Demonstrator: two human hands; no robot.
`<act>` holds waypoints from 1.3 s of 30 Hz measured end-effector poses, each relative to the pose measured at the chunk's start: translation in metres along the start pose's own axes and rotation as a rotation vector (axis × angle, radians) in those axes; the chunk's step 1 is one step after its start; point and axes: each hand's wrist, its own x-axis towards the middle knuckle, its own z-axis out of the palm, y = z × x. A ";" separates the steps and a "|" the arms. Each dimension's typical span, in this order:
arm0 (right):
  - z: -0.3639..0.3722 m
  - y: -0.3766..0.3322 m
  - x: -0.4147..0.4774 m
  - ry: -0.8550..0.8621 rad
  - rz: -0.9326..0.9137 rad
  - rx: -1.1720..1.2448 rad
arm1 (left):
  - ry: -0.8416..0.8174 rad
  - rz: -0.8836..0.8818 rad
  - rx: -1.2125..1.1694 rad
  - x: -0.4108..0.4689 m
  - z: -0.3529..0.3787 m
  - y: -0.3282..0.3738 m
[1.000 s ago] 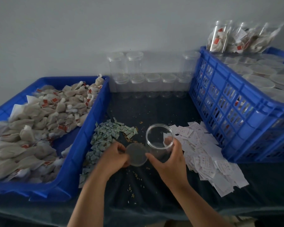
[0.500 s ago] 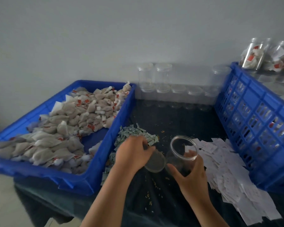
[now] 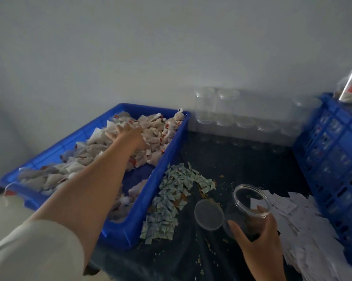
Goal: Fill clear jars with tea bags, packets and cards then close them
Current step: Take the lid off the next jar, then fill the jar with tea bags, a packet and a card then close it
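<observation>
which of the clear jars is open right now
The jar gripped in the right hand: its mouth is uncovered, its lid lying beside it. The jars by the wall appear lidded.

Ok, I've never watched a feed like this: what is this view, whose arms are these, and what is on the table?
No machine here: these are a person's bare hands, filmed by one wide-angle camera on their head, looking forward and down. The left hand lies on tea bags in the blue tray; blur hides whether it grips any. The right hand holds an open clear jar; a lid lies beside it on the dark table. Green packets sit by the tray, white cards on the right, empty jars by the wall.
</observation>
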 end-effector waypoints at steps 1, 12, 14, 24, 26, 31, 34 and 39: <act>0.002 0.002 0.002 0.010 0.017 -0.023 | 0.000 -0.077 -0.023 0.010 0.004 -0.009; 0.005 -0.005 0.007 0.011 0.045 0.035 | 0.005 -0.078 0.081 0.043 0.044 -0.055; 0.004 -0.008 0.007 0.007 0.044 0.039 | 0.061 0.006 0.097 0.038 0.043 -0.053; -0.002 -0.007 0.003 -0.025 0.027 0.048 | -0.317 0.263 -0.279 -0.016 0.060 -0.035; -0.003 -0.009 0.001 -0.041 0.024 0.047 | -0.381 0.284 -0.174 -0.026 0.052 -0.035; -0.003 -0.010 -0.002 -0.050 -0.011 0.053 | -0.331 0.258 -0.039 -0.039 0.032 -0.039; -0.004 -0.011 -0.002 -0.039 -0.025 0.072 | -0.229 0.243 -0.115 -0.047 0.028 -0.046; -0.005 -0.010 -0.004 -0.035 -0.045 0.058 | 0.156 0.226 -0.213 -0.058 0.021 -0.065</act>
